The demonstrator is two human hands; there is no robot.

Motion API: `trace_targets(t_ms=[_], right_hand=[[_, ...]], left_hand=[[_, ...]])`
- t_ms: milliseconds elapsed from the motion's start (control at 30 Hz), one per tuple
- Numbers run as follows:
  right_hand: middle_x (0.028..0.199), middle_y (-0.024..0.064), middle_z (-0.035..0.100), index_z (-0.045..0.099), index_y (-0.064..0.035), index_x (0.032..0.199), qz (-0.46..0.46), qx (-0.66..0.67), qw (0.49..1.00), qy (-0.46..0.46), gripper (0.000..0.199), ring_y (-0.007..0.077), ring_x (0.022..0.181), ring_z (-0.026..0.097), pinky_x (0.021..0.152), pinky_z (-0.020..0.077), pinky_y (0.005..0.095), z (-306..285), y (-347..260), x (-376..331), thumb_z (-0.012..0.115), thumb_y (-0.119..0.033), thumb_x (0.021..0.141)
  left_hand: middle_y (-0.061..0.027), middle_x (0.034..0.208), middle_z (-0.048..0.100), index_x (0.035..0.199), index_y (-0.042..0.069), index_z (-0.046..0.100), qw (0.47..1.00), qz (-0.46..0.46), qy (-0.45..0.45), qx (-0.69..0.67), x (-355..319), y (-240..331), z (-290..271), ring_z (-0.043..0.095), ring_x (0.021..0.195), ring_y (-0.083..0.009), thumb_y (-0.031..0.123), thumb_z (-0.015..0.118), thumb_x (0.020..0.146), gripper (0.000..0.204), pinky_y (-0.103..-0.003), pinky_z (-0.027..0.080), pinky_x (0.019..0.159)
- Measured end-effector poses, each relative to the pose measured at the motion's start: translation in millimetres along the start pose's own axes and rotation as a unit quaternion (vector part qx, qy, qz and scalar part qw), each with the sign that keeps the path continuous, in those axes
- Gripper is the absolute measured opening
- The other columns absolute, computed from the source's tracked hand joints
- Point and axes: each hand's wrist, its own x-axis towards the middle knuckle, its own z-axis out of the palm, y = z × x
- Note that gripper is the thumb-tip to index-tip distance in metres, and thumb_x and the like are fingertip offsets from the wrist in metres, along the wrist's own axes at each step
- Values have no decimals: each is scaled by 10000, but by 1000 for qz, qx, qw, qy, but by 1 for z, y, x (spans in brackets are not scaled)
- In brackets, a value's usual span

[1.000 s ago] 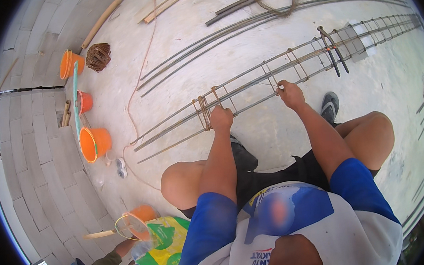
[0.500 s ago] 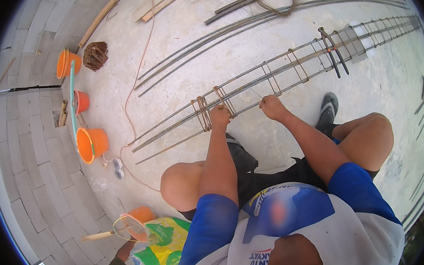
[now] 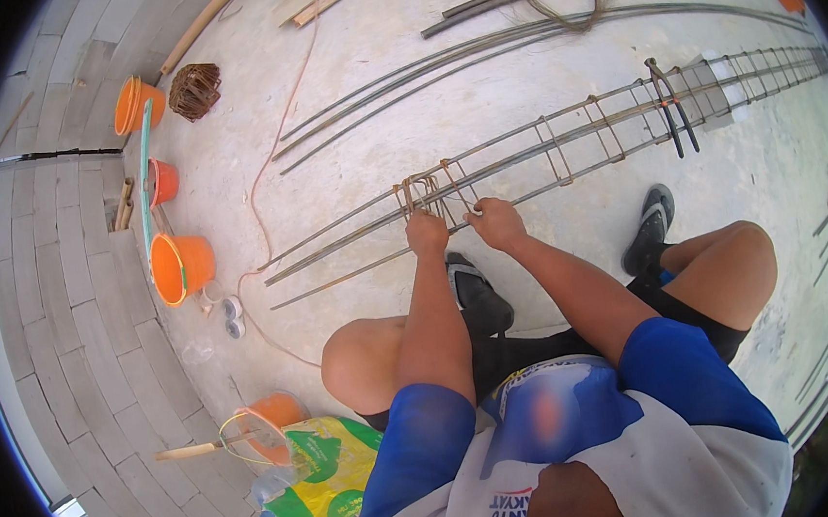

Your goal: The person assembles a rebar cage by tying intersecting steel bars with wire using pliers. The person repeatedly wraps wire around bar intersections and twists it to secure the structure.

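Both my hands are at the near side of the long steel cage (image 3: 513, 161), which lies on the floor (image 3: 570, 266) in front of me. My left hand (image 3: 426, 231) is curled up just below a bunch of square wire rings (image 3: 410, 197). I cannot tell if my fingers grip a ring or the bar. My right hand (image 3: 496, 224) is close beside it, thumb and finger pinched together near the foot of another ring (image 3: 457, 180). If there is thin wire in that pinch, it is too small to see.

I think this goes best if my left hand holds things steady and my right does the small work. Each ring should stand straight across the bars, because a tilted one may stick or sit crooked. A soft pinch close to the bar should work better than a hard pull. I should mind my fingertips, since wire ends can poke.
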Motion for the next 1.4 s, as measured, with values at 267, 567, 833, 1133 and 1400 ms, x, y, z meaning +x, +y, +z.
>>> trace_targets(t_ms=[267, 567, 833, 1133, 1400], right_hand=[[893, 237, 669, 654, 13, 931, 47, -72, 995, -42, 277, 402, 870, 646, 790, 509, 473, 0, -13, 15, 625, -241, 822], [831, 247, 659, 629, 11, 834, -29, -69, 994, -85, 229, 417, 837, 641, 766, 508, 485, -8, -9, 11, 588, -215, 836], [794, 244, 649, 624, 9, 810, 1, -44, 999, -15, 205, 423, 784, 634, 722, 500, 501, -2, 12, 11, 588, -191, 841], [803, 253, 649, 639, 9, 817, -3, -38, 999, -33, 187, 420, 801, 639, 734, 509, 492, 3, -9, 10, 599, -174, 812], [864, 232, 665, 652, -14, 876, 38, -49, 998, -31, 189, 405, 865, 655, 760, 512, 492, -1, 1, 12, 506, -132, 855]], left_hand=[[-236, 821, 672, 882, 6, 670, 989, 125, -52, 64, 15, -19, -10, 664, 811, -385, 161, 561, 834, 196, -463, 524, 734], [-188, 699, 660, 884, 4, 671, 976, 193, -91, -41, 21, -20, 22, 665, 666, -305, 208, 568, 879, 228, -411, 510, 632], [-162, 762, 634, 946, -66, 616, 946, 22, -204, -251, 1, 21, -2, 645, 583, -250, 161, 553, 881, 245, -361, 523, 487], [-223, 875, 675, 941, -6, 663, 983, 31, -107, -146, 19, -13, 35, 655, 834, -364, 185, 564, 865, 228, -447, 513, 745], [-192, 1129, 621, 1099, 76, 643, 989, 130, 62, -25, 29, 42, -26, 584, 1056, -369, 194, 581, 865, 270, -454, 468, 895]])
